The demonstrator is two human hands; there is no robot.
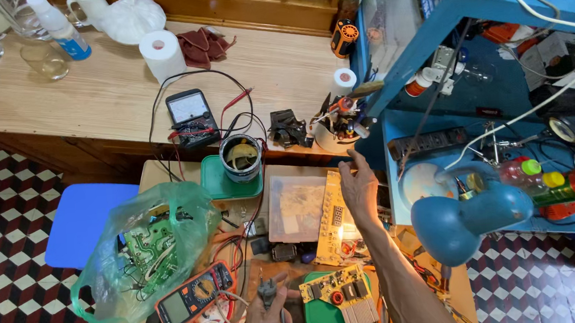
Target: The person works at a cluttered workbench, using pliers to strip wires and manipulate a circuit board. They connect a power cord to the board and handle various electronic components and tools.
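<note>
My left hand point(266, 316) is at the bottom edge, its fingers closed around a dark mains plug point(267, 292) held upright. My right hand point(359, 189) stretches forward with fingers spread, its fingertips at the far end of a long yellow circuit board point(333, 229) and holding nothing. A smaller yellow board with a finned heat sink point(341, 294) lies on a green lid between the two hands. An orange digital multimeter point(192, 297) sits just left of the left hand.
A green plastic bag with a green circuit board point(146, 249) lies at left. A clear plastic box point(297, 207), a tin on a green lid point(241, 158), an analog meter point(191, 114) and a blue desk lamp point(470, 217) surround the work spot. A blue shelf point(485, 100) stands at right.
</note>
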